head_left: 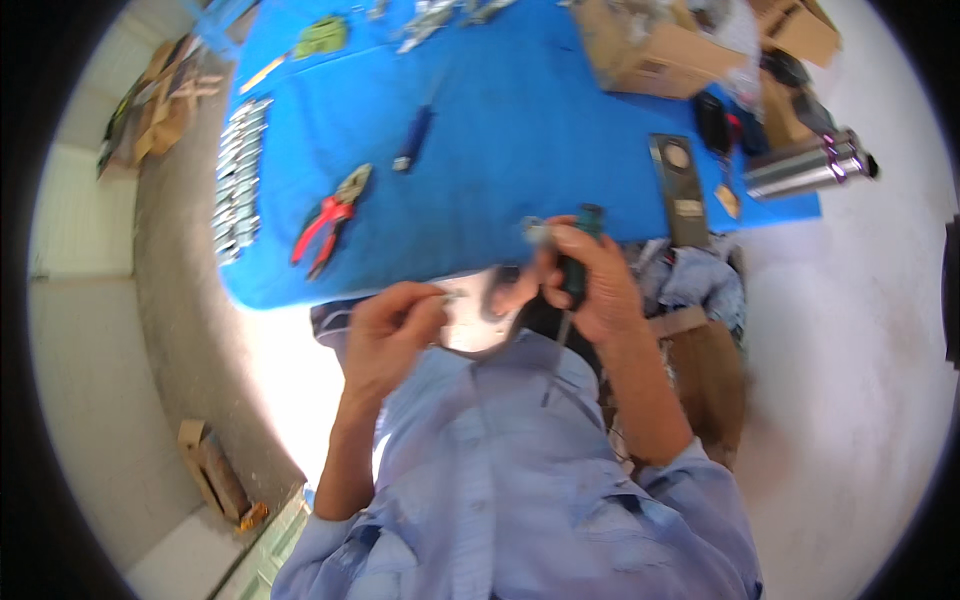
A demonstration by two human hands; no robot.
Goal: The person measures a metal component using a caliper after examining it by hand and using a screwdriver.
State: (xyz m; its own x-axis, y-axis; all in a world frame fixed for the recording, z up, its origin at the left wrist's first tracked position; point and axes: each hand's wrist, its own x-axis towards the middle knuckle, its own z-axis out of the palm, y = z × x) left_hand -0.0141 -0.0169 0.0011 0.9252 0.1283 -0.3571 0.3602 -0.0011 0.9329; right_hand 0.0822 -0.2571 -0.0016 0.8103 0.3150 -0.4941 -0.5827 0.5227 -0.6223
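Note:
My left hand (398, 335) is closed in a pinch on a small pale piece (450, 297) below the blue table's front edge. My right hand (595, 285) grips a screwdriver with a dark green handle (575, 275), its shaft pointing down toward my shirt. A blurred small metal piece (535, 228) shows by my right thumb. A dark cable or strip (480, 353) curves between my hands. Red-handled pliers (330, 220) and a blue-handled screwdriver (412, 138) lie on the table.
The blue table (480, 120) holds a row of metal parts (240, 175), cardboard boxes (650, 60), a steel flask (805, 165), a dark plate (675, 190) and a green item (320, 38). Cardboard (700, 390) and cloths (705, 290) lie right of my body; offcuts (215, 470) lie on the left.

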